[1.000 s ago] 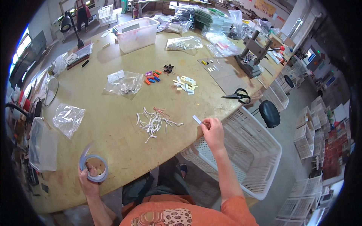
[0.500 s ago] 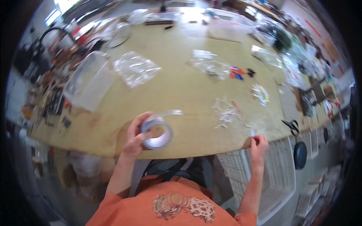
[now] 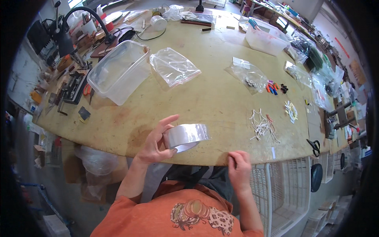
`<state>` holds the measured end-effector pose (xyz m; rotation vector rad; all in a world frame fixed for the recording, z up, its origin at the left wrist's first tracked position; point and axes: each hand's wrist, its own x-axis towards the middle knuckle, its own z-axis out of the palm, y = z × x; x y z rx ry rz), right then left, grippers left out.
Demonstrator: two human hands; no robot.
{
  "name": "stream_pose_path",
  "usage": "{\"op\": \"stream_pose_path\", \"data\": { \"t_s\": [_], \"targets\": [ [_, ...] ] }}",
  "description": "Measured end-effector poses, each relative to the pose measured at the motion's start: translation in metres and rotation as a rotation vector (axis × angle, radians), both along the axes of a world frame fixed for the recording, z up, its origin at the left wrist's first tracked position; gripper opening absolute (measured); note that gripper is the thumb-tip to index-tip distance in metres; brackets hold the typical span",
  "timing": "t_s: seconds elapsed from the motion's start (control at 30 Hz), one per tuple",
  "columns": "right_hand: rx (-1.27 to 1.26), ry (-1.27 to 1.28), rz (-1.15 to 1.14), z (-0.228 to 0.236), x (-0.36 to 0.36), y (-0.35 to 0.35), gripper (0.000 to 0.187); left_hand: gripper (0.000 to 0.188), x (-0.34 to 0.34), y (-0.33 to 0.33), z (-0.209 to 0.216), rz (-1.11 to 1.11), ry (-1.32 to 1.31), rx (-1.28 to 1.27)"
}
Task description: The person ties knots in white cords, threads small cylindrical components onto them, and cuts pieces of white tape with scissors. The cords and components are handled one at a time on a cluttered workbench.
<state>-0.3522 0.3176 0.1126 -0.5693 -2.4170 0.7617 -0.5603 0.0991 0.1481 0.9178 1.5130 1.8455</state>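
A roll of shiny clear tape [image 3: 188, 133] sits in my left hand [image 3: 152, 144], its thumb and fingers gripping one side while the index finger stretches up. My right hand [image 3: 239, 168] is at the table's front edge, fingers curled together, and nothing shows in them. A short white strip [image 3: 273, 153] lies at that edge, to the right of the hand. Farther in is a loose pile of white cords [image 3: 262, 126], with small white and yellow pieces [image 3: 291, 111] to its right. Black-handled scissors [image 3: 314, 147] rest near the right edge.
An open clear tub [image 3: 118, 75] and a plastic bag [image 3: 173, 65] stand left of centre. Behind the cords lie a bag of round parts [image 3: 249, 75] and small coloured pieces [image 3: 272, 87]. White plastic crates [image 3: 290, 193] stand below the table's edge. A black desk lamp [image 3: 85, 12] is far left.
My right hand has moved left, away from the white strip now at the table edge. My left hand has turned the tape roll and shifted right; its loose tail no longer shows. The view has swung left.
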Motion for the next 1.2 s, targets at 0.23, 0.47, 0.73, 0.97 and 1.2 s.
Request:
{"op": "stream_pose_path", "data": {
  "t_s": [0.23, 0.47, 0.73, 0.97, 1.2],
  "targets": [
    [-1.241, 0.13, 0.244, 0.013, -0.061, -0.036, 0.039, 0.085, -0.014, -0.029, 0.001, -0.029, 0.333, -0.044],
    [-1.391, 0.087, 0.363, 0.018, -0.078, -0.036, 0.013, 0.083, -0.018, -0.039, 0.023, -0.013, 0.733, -0.195],
    [-1.11, 0.085, 0.292, 0.01, -0.045, -0.056, 0.003, 0.074, 0.002, -0.06, 0.001, 0.245, 1.149, -0.482],
    [-0.944, 0.106, 0.268, 0.017, -0.034, -0.054, 0.005, 0.058, 0.001, -0.066, 0.011, 0.381, 1.017, -0.374],
    [-0.177, 0.2, 0.562, 0.017, -0.013, -0.055, 0.025, 0.046, -0.032, -0.037, 0.018, 0.32, 0.875, -0.542]
  ]
}}
